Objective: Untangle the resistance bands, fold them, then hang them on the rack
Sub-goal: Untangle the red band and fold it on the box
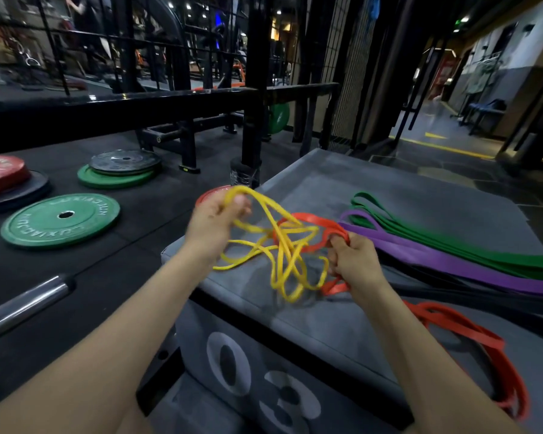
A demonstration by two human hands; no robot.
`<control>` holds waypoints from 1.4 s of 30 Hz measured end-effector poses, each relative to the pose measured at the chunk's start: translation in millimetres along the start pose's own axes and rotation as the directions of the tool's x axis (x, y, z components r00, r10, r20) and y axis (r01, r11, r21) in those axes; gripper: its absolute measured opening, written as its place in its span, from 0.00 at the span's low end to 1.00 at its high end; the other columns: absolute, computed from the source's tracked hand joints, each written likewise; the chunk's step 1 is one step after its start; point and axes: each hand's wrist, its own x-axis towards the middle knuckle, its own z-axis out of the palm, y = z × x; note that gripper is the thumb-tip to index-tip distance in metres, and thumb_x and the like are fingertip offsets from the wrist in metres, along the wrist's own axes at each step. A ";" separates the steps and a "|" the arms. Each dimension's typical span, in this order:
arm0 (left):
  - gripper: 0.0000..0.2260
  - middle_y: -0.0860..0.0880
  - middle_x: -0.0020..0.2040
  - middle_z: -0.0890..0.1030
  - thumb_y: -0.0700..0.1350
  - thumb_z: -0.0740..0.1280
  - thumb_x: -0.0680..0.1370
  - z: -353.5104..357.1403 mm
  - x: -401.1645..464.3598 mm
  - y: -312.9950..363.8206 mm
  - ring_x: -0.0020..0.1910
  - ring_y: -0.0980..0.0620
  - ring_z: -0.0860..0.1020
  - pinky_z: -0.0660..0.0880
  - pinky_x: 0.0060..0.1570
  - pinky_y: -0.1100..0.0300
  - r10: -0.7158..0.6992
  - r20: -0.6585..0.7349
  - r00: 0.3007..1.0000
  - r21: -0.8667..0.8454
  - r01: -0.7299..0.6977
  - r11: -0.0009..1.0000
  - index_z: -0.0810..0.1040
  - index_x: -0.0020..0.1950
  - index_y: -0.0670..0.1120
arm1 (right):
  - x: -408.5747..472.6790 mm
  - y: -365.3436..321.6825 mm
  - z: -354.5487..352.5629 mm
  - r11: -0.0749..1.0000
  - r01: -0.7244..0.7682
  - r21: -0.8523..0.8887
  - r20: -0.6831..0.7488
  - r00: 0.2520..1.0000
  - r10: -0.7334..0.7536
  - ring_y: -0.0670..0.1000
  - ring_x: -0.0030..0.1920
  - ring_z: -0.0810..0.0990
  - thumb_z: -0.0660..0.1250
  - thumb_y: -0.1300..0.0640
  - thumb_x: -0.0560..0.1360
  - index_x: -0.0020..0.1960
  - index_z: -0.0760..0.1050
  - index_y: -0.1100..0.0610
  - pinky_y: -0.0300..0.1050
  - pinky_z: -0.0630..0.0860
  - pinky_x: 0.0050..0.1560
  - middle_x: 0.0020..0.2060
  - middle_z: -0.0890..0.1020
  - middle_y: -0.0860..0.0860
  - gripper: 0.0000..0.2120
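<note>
A thin yellow band [287, 261] hangs in tangled loops above the grey plyo box [311, 327], knotted through a wider orange band [311, 222]. My left hand [215, 222] grips one end loop of the yellow band and lifts it up and left. My right hand [356, 266] grips the orange band, whose long tail [470, 339] trails down the box to the lower right. A purple band [452, 261] and a green band [470, 245] lie stretched flat side by side on the box to the right.
Green [60, 220], red [0, 173] and black weight plates lie on the black rubber floor at left. A steel barbell end [22, 305] lies near the box. A black rack frame [251, 120] stands behind the box, with a plastic bottle [241, 177] at its foot.
</note>
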 end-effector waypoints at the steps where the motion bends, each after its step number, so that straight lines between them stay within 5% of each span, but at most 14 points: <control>1: 0.11 0.56 0.30 0.78 0.40 0.60 0.80 -7.7 4.7 -0.3 0.31 0.63 0.75 0.73 0.40 0.67 -0.054 -0.101 0.993 -0.113 0.043 0.993 0.76 0.39 0.48 | 3.5 2.3 -3.1 1.000 -0.027 0.006 -0.027 0.999 0.027 0.42 0.16 0.62 0.55 0.64 0.79 0.32 0.66 0.58 0.33 0.62 0.18 0.16 0.65 0.45 0.17; 7: 0.08 0.45 0.39 0.75 0.40 0.59 0.79 -24.0 13.8 -20.2 0.37 0.51 0.73 0.71 0.36 0.59 -0.233 -0.204 0.951 0.118 0.260 0.958 0.72 0.40 0.47 | 6.8 7.3 8.1 0.989 -0.035 -0.144 -0.075 0.997 0.024 0.46 0.21 0.64 0.58 0.63 0.77 0.31 0.68 0.55 0.35 0.64 0.19 0.23 0.66 0.51 0.16; 9: 0.05 0.39 0.53 0.75 0.42 0.60 0.75 -22.9 13.5 -27.4 0.46 0.45 0.74 0.73 0.45 0.54 -0.329 -0.222 0.918 0.330 0.388 0.861 0.72 0.50 0.45 | 3.6 7.4 20.1 0.985 -0.043 -0.168 -0.034 0.999 0.038 0.48 0.23 0.65 0.59 0.64 0.76 0.31 0.68 0.55 0.37 0.66 0.22 0.24 0.67 0.51 0.15; 11: 0.17 0.39 0.64 0.66 0.41 0.59 0.76 -20.7 11.3 -27.6 0.60 0.40 0.69 0.68 0.61 0.52 -0.386 -0.233 0.893 0.561 0.447 0.697 0.67 0.65 0.46 | 1.5 8.1 28.2 0.983 -0.044 -0.179 -0.012 0.999 0.043 0.47 0.22 0.66 0.59 0.64 0.77 0.32 0.69 0.56 0.37 0.65 0.23 0.24 0.68 0.52 0.15; 13: 0.21 0.43 0.67 0.63 0.44 0.60 0.75 -14.8 3.9 -16.7 0.66 0.41 0.64 0.61 0.68 0.52 -0.218 -0.216 0.952 0.687 0.306 0.659 0.66 0.69 0.48 | -1.5 6.0 32.0 0.988 -0.055 -0.147 0.011 0.998 0.057 0.43 0.18 0.65 0.59 0.64 0.77 0.33 0.69 0.57 0.36 0.64 0.21 0.23 0.68 0.52 0.14; 17: 0.28 0.47 0.60 0.71 0.59 0.56 0.67 1.5 -11.3 -12.6 0.61 0.47 0.69 0.59 0.61 0.60 0.212 0.036 0.977 0.735 -0.170 0.656 0.74 0.62 0.47 | -6.5 -2.6 30.9 0.992 -0.069 -0.104 0.015 0.997 0.071 0.41 0.14 0.63 0.57 0.66 0.78 0.34 0.69 0.58 0.30 0.61 0.17 0.23 0.67 0.53 0.14; 20: 0.32 0.50 0.63 0.68 0.65 0.63 0.68 14.9 -24.4 -28.8 0.64 0.49 0.67 0.60 0.63 0.58 0.069 0.344 0.936 0.849 -0.341 0.403 0.66 0.68 0.50 | -9.4 -6.5 29.8 0.991 -0.072 -0.117 0.023 0.997 0.075 0.41 0.14 0.63 0.56 0.65 0.79 0.35 0.69 0.59 0.30 0.61 0.16 0.23 0.68 0.53 0.14; 22: 0.31 0.50 0.66 0.69 0.60 0.65 0.72 21.1 -29.4 -42.5 0.67 0.48 0.66 0.59 0.65 0.56 -0.040 0.439 0.898 0.883 -0.423 0.203 0.60 0.70 0.51 | -10.5 -8.1 28.8 0.991 -0.073 -0.115 0.040 0.996 0.078 0.41 0.14 0.63 0.56 0.65 0.79 0.36 0.69 0.59 0.30 0.60 0.16 0.24 0.68 0.54 0.14; 23: 0.28 0.49 0.65 0.72 0.58 0.65 0.74 23.1 -29.3 -46.2 0.66 0.46 0.69 0.61 0.63 0.55 -0.096 0.434 0.896 0.891 -0.411 0.194 0.61 0.69 0.50 | -10.4 -8.3 28.1 0.992 -0.069 -0.106 0.048 0.996 0.075 0.41 0.14 0.63 0.56 0.65 0.79 0.36 0.69 0.59 0.31 0.61 0.17 0.24 0.68 0.54 0.13; 28: 0.11 0.47 0.47 0.81 0.54 0.62 0.77 17.8 -12.2 -50.6 0.49 0.46 0.79 0.76 0.50 0.49 -0.143 0.299 0.944 0.665 -0.099 0.740 0.73 0.54 0.49 | -5.5 -2.9 21.9 0.978 -0.022 -0.209 0.029 0.999 0.028 0.44 0.17 0.67 0.60 0.62 0.77 0.31 0.69 0.58 0.40 0.67 0.26 0.21 0.71 0.51 0.15; 32: 0.14 0.54 0.28 0.71 0.46 0.60 0.80 6.5 3.3 -31.5 0.29 0.57 0.70 0.69 0.33 0.56 -0.018 -0.025 1.000 0.300 0.025 0.954 0.71 0.34 0.49 | -5.0 0.5 19.0 0.974 -0.004 -0.226 0.056 0.998 0.017 0.49 0.23 0.67 0.59 0.61 0.78 0.37 0.66 0.57 0.42 0.66 0.27 0.25 0.71 0.53 0.11; 36: 0.14 0.51 0.29 0.66 0.46 0.58 0.81 -5.5 9.1 -21.1 0.25 0.59 0.68 0.71 0.28 0.64 -0.127 -0.265 0.956 -0.039 0.121 0.992 0.70 0.36 0.46 | -2.1 9.2 18.4 0.939 0.067 -0.338 0.070 0.997 -0.046 0.54 0.31 0.71 0.60 0.58 0.77 0.44 0.64 0.51 0.50 0.73 0.36 0.30 0.72 0.52 0.06; 39: 0.14 0.50 0.31 0.67 0.44 0.56 0.82 -13.5 15.6 -28.1 0.28 0.59 0.67 0.69 0.30 0.66 -0.121 -0.343 0.931 -0.096 0.094 0.991 0.70 0.37 0.45 | -0.8 13.1 20.0 0.899 0.085 -0.429 0.066 0.996 -0.063 0.55 0.35 0.73 0.60 0.57 0.77 0.40 0.65 0.47 0.58 0.76 0.44 0.31 0.74 0.53 0.09; 42: 0.13 0.48 0.35 0.70 0.46 0.57 0.81 -23.8 22.3 -41.3 0.36 0.51 0.69 0.70 0.39 0.55 -0.100 -0.412 0.906 0.036 0.127 0.991 0.73 0.38 0.50 | 4.1 17.3 20.5 0.866 0.081 -0.494 0.047 0.997 -0.066 0.55 0.37 0.73 0.60 0.57 0.77 0.43 0.69 0.50 0.60 0.78 0.46 0.35 0.75 0.56 0.05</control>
